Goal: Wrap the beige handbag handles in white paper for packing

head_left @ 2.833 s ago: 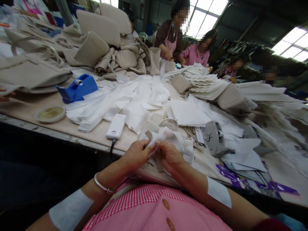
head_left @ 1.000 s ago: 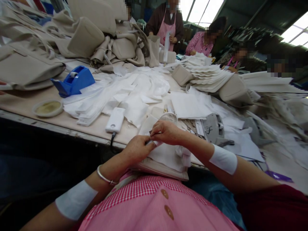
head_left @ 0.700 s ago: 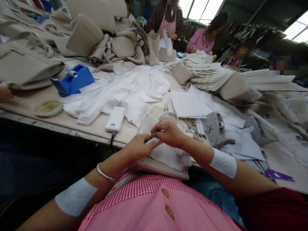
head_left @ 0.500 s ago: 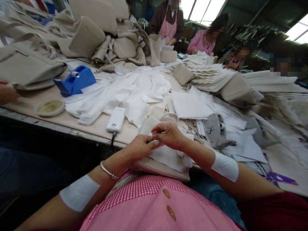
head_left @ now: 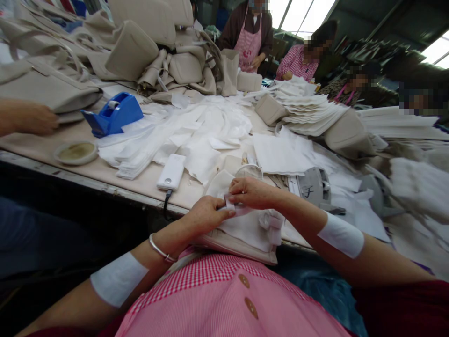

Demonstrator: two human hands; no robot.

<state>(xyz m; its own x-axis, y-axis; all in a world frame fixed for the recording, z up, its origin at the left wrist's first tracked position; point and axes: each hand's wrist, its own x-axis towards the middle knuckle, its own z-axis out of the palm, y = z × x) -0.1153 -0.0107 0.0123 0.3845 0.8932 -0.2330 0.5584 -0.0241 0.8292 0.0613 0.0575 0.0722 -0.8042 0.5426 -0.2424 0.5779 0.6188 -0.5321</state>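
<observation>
A beige bag lies in front of my body at the table edge, with white wrapping sheet over its top. My left hand is closed at the left end of a small white strip, thumb and fingers pinching it. From the right, my right hand pinches the same strip, its fingers curled. What lies under the strip is hidden by my fingers. Crumpled white wrapping sits on the bag's right side.
A white power bank with a black cable, a blue tape dispenser and a round dish are to the left. A grey tape dispenser stands right. A co-worker's hand is by a beige bag.
My right hand has shifted slightly, and the white strip now shows between my fingers. At the left, the co-worker's hand has come further in, to the beige bag.
</observation>
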